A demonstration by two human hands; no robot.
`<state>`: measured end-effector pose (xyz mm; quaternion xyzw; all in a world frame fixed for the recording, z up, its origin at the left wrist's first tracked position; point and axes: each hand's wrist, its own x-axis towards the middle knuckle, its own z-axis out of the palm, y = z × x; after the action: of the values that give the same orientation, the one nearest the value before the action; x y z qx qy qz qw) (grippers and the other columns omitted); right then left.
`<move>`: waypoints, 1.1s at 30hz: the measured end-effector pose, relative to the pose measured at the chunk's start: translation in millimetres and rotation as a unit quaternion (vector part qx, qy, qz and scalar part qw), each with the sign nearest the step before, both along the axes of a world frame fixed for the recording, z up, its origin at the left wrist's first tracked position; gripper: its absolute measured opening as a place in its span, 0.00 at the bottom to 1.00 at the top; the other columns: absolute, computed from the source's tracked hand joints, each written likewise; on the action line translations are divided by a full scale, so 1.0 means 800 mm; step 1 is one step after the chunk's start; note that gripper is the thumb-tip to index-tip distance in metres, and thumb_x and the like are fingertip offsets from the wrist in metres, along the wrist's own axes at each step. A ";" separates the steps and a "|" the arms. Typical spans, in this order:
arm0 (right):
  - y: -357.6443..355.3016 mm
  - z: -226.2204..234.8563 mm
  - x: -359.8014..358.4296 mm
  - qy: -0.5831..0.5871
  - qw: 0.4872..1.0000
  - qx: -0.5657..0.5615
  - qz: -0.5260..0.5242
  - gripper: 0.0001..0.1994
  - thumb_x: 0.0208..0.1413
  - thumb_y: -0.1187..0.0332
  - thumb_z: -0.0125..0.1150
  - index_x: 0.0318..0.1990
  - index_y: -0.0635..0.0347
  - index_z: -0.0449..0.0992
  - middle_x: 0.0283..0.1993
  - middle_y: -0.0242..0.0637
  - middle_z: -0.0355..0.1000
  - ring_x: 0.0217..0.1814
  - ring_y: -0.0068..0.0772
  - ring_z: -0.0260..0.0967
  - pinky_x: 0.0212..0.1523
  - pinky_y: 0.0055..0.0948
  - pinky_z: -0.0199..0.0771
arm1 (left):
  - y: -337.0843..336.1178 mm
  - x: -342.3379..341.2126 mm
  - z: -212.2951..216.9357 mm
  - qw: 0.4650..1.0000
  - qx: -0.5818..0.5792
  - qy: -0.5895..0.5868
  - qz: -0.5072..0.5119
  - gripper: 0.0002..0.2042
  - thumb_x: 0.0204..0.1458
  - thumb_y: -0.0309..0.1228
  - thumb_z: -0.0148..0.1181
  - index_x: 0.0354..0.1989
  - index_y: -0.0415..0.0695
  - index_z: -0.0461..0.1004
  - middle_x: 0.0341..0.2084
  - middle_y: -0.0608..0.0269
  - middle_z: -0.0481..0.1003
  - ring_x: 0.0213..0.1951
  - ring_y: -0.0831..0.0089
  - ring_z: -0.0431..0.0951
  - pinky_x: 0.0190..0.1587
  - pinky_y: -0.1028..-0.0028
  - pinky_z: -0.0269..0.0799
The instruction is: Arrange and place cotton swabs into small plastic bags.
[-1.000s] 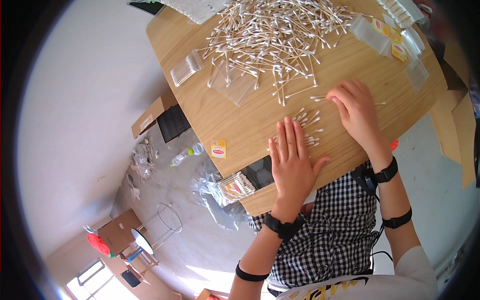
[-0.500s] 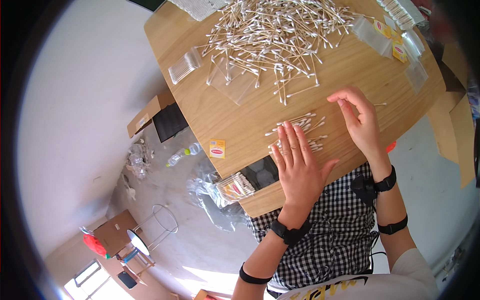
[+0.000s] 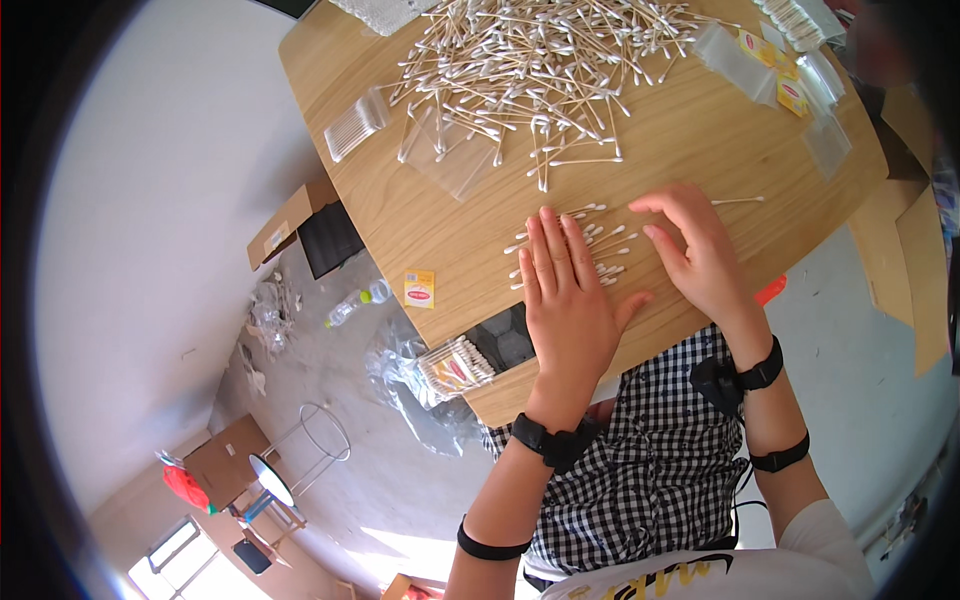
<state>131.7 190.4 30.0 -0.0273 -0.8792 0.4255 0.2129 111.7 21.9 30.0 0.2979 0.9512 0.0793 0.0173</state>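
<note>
My left hand lies flat, fingers stretched out, over a small group of cotton swabs on the wooden table. Swab tips poke out on both sides of its fingers; what lies under the palm is hidden. Just right of this group hovers my right hand, its fingers curved, thumb and forefinger apart, nothing between them. One single swab lies beyond its knuckles. Farther back spreads a large loose heap of cotton swabs.
A clear bag of swabs and a flat clear bag lie left of the heap. A yellow card sits near the left edge, above a packed swab bag. Empty bags with yellow cards are at far right.
The whole view has shifted a little. My right hand has come slightly nearer to me, beside the small group, and my left hand has slid slightly forward over the swabs.
</note>
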 end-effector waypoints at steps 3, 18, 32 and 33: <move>-0.003 0.005 -0.010 -0.023 0.998 0.015 0.060 0.10 0.51 0.81 0.58 0.41 0.59 0.72 0.35 0.37 0.71 0.41 0.43 0.69 0.47 0.39 0.68 | -0.003 0.001 -0.002 1.000 -0.007 0.006 0.005 0.55 0.48 0.66 0.53 0.68 0.25 0.48 0.70 0.33 0.47 0.73 0.45 0.44 0.71 0.51 0.43; 0.081 0.053 0.087 -0.160 0.975 0.135 -0.074 0.09 0.52 0.83 0.55 0.40 0.62 0.67 0.36 0.41 0.68 0.43 0.46 0.67 0.46 0.38 0.66 | -0.012 -0.003 0.001 0.999 0.026 0.027 -0.008 0.53 0.48 0.65 0.55 0.69 0.28 0.49 0.69 0.40 0.51 0.72 0.49 0.48 0.70 0.47 0.44; -0.023 0.023 0.086 -0.102 0.990 0.096 0.011 0.38 0.41 0.73 0.73 0.63 0.58 0.63 0.66 0.45 0.61 0.73 0.53 0.51 0.71 0.50 0.51 | -0.078 0.036 0.012 0.796 0.537 -0.131 0.247 0.28 0.68 0.41 0.39 0.71 0.38 0.48 0.69 0.49 0.55 0.71 0.59 0.52 0.72 0.57 0.43; -0.051 0.017 0.073 -0.094 0.990 0.089 0.052 0.42 0.40 0.72 0.75 0.65 0.58 0.60 0.68 0.45 0.59 0.75 0.54 0.47 0.71 0.54 0.49 | -0.080 0.038 0.012 0.784 0.548 -0.130 0.263 0.28 0.68 0.42 0.38 0.71 0.38 0.48 0.68 0.48 0.57 0.70 0.58 0.54 0.72 0.58 0.44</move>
<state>189.9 149.8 43.7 -0.0025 -0.9299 0.3517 0.1081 142.5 -42.0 39.4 -0.0171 0.7780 0.6263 -0.0471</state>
